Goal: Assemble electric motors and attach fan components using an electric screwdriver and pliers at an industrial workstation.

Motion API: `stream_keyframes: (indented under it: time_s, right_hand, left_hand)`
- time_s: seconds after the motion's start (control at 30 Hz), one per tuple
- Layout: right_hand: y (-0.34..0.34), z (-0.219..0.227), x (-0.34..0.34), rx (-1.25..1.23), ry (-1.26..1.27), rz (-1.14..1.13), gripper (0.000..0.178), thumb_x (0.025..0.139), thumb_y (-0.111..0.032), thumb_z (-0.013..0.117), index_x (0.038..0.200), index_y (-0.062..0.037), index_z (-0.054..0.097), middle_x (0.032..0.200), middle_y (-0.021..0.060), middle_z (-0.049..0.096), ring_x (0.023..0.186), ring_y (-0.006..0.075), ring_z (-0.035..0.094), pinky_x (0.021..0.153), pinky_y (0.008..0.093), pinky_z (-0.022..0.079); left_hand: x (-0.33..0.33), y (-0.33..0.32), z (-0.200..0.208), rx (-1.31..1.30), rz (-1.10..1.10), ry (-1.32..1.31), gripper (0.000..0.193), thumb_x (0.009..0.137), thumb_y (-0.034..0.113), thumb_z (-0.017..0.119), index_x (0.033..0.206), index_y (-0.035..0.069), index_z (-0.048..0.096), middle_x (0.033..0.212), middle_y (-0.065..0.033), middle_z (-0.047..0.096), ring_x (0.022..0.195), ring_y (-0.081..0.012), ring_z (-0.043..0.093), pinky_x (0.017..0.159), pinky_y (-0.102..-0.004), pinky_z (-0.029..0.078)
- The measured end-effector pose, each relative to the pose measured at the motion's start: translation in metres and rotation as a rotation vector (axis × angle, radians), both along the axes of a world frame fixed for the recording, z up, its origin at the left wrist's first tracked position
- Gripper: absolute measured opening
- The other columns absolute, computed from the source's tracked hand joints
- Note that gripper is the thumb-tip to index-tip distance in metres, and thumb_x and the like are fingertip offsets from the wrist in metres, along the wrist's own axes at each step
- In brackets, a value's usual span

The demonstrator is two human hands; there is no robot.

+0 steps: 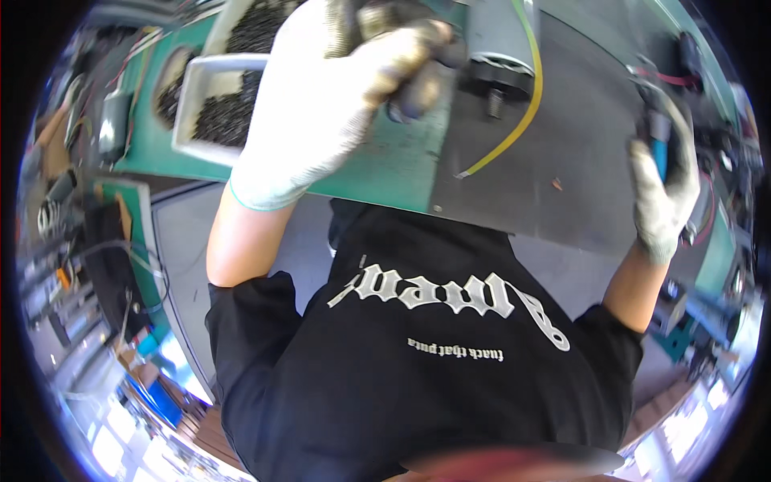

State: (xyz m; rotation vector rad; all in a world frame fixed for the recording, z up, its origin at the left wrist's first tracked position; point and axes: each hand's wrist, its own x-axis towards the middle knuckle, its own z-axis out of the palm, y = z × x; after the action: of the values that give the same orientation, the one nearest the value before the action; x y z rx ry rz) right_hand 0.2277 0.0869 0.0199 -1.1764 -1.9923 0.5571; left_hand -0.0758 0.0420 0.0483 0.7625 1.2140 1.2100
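Note:
My left hand [325, 104], in a white glove with dark, worn fingertips, is raised over the green mat, its fingers curled in. Motion blur smears them, and whatever they pinch cannot be made out. On the right, my gloved right hand [666, 173] is closed around a hand tool [659, 145] with a blue and black handle; its metal end points away from me, its exact kind unclear. Between the hands lies a grey cylindrical motor [499, 32] with a black end and a short shaft. A yellow wire or sleeve [526, 116] curves from it toward me.
White bins [229, 153] of small dark parts stand at the left on the green mat [393, 173]. Beside them is a round opening or tub with similar parts. Another motor [115, 124] sits farther left. A reddish scrap [556, 185] lies on the dark work surface [594, 153].

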Motion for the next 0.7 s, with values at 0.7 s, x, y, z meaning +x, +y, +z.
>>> stream_keyframes:
  time_s: [0.7]
  right_hand:
    - [0.012, 0.062, -0.042, 0.585, -0.57, 0.38, 0.054, 0.066, -0.011, 0.07, 0.119, -0.005, 0.066, 0.117, 0.0171, 0.058, 0.107, 0.0298, 0.058, 0.092, 0.0408, 0.049]
  left_hand:
    - [0.04, 0.014, 0.019, 0.257, -0.159, 0.192, 0.032, 0.077, 0.0, 0.055, 0.108, -0.003, 0.048, 0.078, -0.0043, 0.055, 0.068, -0.0045, 0.05, 0.06, -0.0184, 0.041]
